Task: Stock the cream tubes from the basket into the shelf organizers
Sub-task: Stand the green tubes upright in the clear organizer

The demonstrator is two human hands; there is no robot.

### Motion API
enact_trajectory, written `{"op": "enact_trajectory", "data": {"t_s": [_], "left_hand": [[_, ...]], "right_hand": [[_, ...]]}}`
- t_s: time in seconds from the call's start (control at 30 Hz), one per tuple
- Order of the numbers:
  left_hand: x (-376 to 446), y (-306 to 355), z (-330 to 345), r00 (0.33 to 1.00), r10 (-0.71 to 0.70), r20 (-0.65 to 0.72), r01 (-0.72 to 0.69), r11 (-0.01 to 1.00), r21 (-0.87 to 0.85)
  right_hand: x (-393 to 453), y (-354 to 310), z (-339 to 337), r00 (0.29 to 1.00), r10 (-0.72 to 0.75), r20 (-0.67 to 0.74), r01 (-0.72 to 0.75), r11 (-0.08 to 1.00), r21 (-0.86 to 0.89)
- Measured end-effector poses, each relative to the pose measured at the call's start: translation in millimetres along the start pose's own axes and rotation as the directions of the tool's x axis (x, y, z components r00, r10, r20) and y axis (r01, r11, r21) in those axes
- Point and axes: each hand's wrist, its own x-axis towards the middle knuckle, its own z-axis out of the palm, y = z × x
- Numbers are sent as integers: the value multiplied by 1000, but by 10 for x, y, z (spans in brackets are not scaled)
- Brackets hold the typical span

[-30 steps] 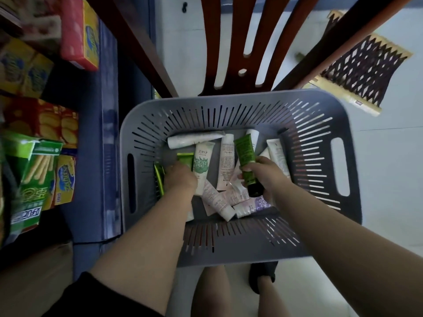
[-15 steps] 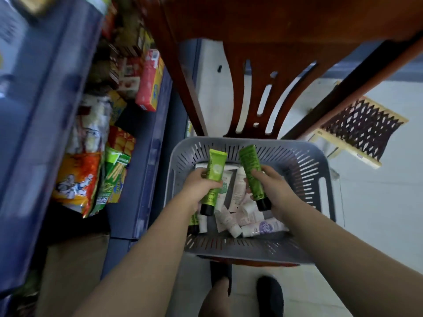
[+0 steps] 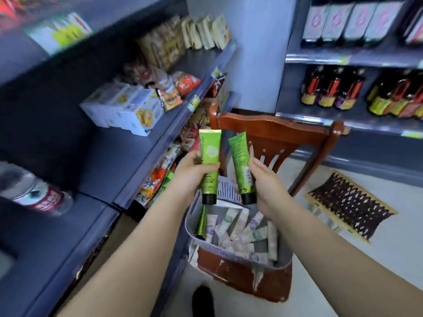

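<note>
Your left hand (image 3: pixel 192 177) grips one glossy green tube (image 3: pixel 208 165), your right hand (image 3: pixel 263 181) curls around a second green tube (image 3: pixel 241 165); both stand upright, black caps down, crimped ends up, just above the basket (image 3: pixel 283 259). That slotted grey plastic basket, holding pale tubes, rests on a worn wooden chair (image 3: pixel 274 136). Blue shelves (image 3: pixel 128 156) stand left.

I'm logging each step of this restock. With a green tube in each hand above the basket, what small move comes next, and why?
Probably carry both tubes leftward toward the shelving. The left hand and right hand each grip a green tube cap-down, already lifted clear of the basket. No organizer is visible yet.
</note>
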Motion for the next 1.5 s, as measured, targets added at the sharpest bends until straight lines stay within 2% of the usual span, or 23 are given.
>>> {"op": "enact_trajectory", "data": {"t_s": [0.13,0.23,0.47,0.67,0.83,0.97,1.07,1.17,1.3,1.5], "left_hand": [[-619,557,-248,987,141,-83,-142,990,-7],[-1067,912,-563,953,247,-176,-250,968,8],[-2214,1435,-1439,816,435,-380,-393,900,188],[-3113,1647,-2075,684,505,-526,-402,863,305],[-3855,1773,-2543,562,550,-618,-414,834,365],[-4446,1898,-2900,448,594,-668,-405,801,441],[-4859,1975,-3126,391,610,-689,-405,786,467],[-5252,2024,-3370,324,628,-708,-384,771,508],[-5734,2042,-3681,272,643,-716,-328,761,559],[-6293,2025,-4095,238,676,-697,-264,736,624]], "right_hand": [[-373,-364,455,982,-56,181,44,997,68],[-633,-519,833,942,-78,325,48,994,101],[-1324,-604,1889,794,-30,607,-48,993,112],[-1969,-610,2835,645,-11,764,-112,988,109],[-2513,-502,3503,500,-18,866,-108,991,82],[-2959,-403,3969,402,8,916,-13,1000,-2],[-3292,-333,4305,322,7,947,-10,1000,-4],[-3603,-248,4646,204,-16,979,-9,1000,18],[-3989,-122,5064,81,-42,996,-32,998,44],[-4452,137,5554,68,-49,997,23,999,47]]}}
